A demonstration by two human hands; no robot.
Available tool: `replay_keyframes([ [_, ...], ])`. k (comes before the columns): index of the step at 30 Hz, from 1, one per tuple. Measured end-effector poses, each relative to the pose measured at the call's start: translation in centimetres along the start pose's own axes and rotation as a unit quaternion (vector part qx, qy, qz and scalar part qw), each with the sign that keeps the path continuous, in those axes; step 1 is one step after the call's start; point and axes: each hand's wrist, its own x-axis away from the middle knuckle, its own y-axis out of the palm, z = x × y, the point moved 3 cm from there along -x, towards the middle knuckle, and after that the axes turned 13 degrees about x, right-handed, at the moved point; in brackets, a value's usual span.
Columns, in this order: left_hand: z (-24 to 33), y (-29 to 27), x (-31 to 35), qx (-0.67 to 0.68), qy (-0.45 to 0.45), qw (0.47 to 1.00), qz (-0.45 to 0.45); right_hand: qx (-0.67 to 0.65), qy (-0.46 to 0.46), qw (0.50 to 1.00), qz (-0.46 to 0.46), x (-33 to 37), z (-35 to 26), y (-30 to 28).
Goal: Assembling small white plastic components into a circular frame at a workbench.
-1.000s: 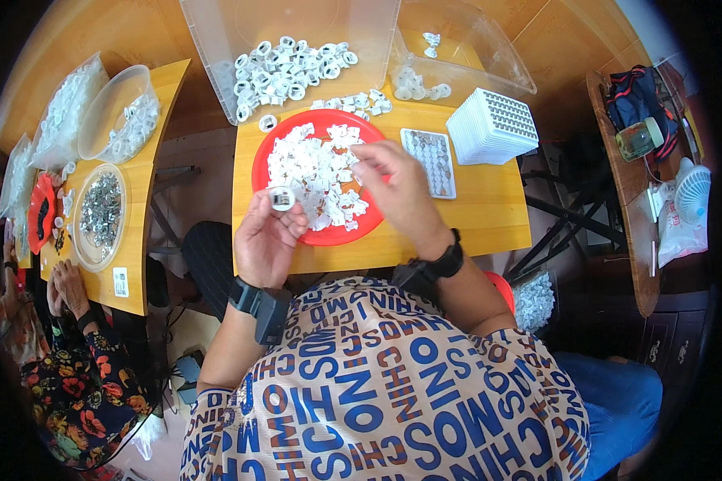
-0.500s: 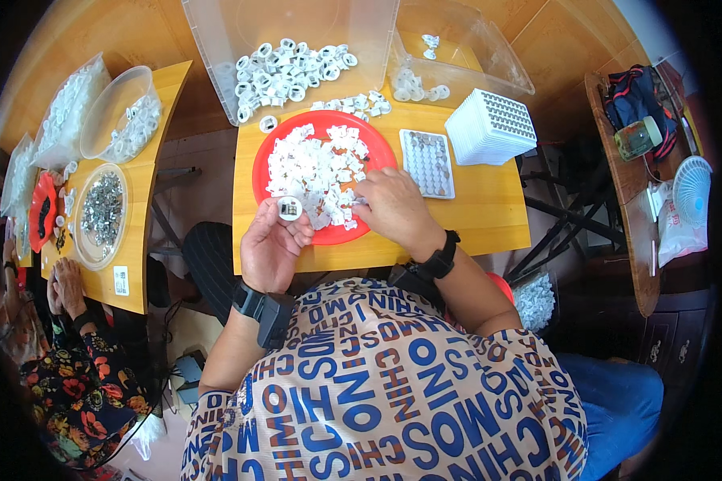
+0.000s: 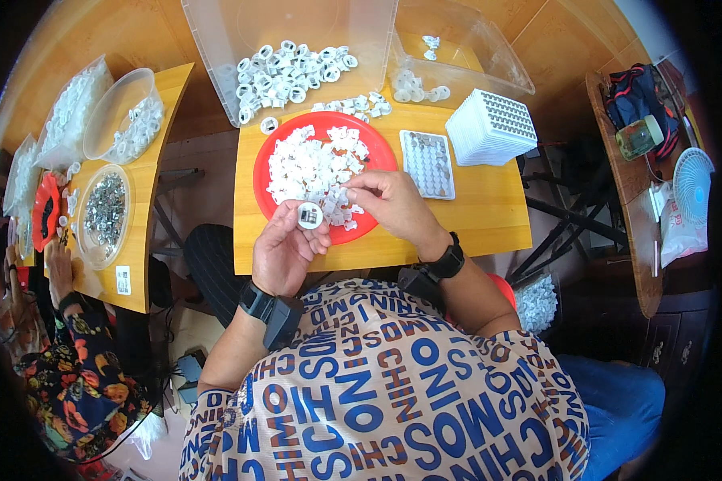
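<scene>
My left hand [image 3: 285,250] holds a round white plastic housing [image 3: 310,215], with dark and metallic parts in its middle, between thumb and fingers at the near edge of a red plate [image 3: 387,152]. Many small white plastic pieces [image 3: 305,164] are heaped on that plate. Over the plate's right side, my right hand [image 3: 393,207] has thumb and forefinger pinched together. Whatever sits between those fingertips is too small to make out.
Behind the plate, many round white housings [image 3: 297,74] lie by a clear bin [image 3: 208,48]. To the right are a tray of round parts [image 3: 427,164] and a stack of white trays [image 3: 489,132]. At the left table, a co-worker's hand [image 3: 58,268] is near a bowl of metal parts [image 3: 104,210].
My left hand has shifted slightly right with the housing, whose face now turns more toward me. My right hand has lifted from the pieces and moved a little left. The co-worker's hands have moved.
</scene>
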Motion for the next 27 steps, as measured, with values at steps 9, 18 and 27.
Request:
replay_keyframes([
  [9,-0.6,1.1,0.6,0.013,-0.008,0.999,-0.052,-0.136,-0.059,0.988,0.035,1.9,-2.7,1.7],
  [18,0.0,1.1,0.9,0.016,0.000,0.995,-0.094,-0.273,-0.052,0.959,-0.055,1.9,-2.3,2.4],
  [27,-0.4,1.4,0.9,0.010,0.004,0.998,-0.070,-0.366,0.021,0.923,-0.117,1.8,-1.6,2.4],
])
